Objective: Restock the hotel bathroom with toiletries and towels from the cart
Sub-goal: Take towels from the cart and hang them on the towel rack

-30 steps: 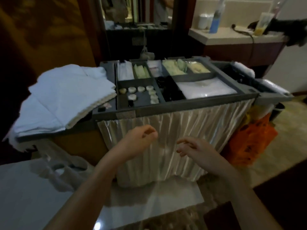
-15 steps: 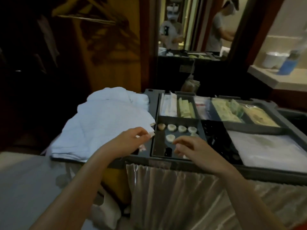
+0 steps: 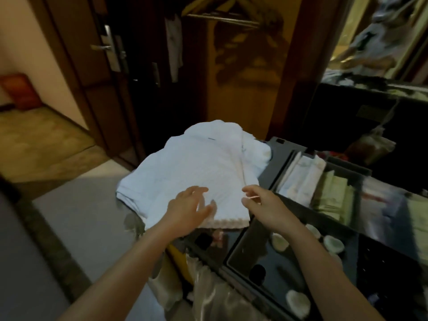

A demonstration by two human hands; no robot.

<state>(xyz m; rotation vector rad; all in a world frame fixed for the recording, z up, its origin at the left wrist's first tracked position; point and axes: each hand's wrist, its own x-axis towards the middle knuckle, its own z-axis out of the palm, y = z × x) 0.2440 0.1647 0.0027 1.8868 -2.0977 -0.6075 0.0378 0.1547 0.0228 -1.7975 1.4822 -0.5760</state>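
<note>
Dim entry, cart (image 3: 274,158) top: my left hand (image 3: 187,207) and right hand (image 3: 266,207) hover released over the folded towels (image 3: 196,163); overhanging stack may slide floorward if I grab unevenly.

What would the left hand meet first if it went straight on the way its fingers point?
The folded white towels on the end of the cart. The left hand hovers open over their near edge. Whether it touches them is unclear.
</note>
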